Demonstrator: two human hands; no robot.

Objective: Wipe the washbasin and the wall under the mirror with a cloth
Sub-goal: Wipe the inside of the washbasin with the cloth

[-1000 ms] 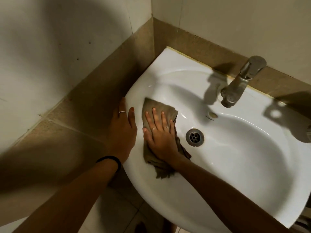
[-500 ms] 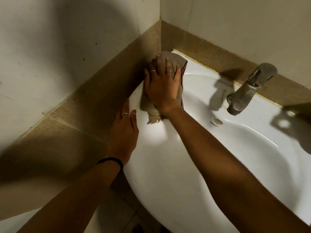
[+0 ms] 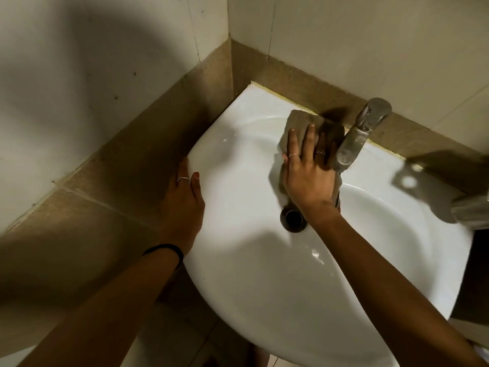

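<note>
We find no readable text, label, brand or number anywhere. The washbasin (image 3: 264, 274), the tap (image 3: 357, 133) and the wall tiles (image 3: 92, 75) all show plain, unmarked faces to us.

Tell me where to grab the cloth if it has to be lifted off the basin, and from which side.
Grip the cloth at its bare upper-left corner, coming from the left. The right hand presses flat on the middle, the tap crowds the right edge, and the lower end hangs hidden under the wrist near the drain.
</note>
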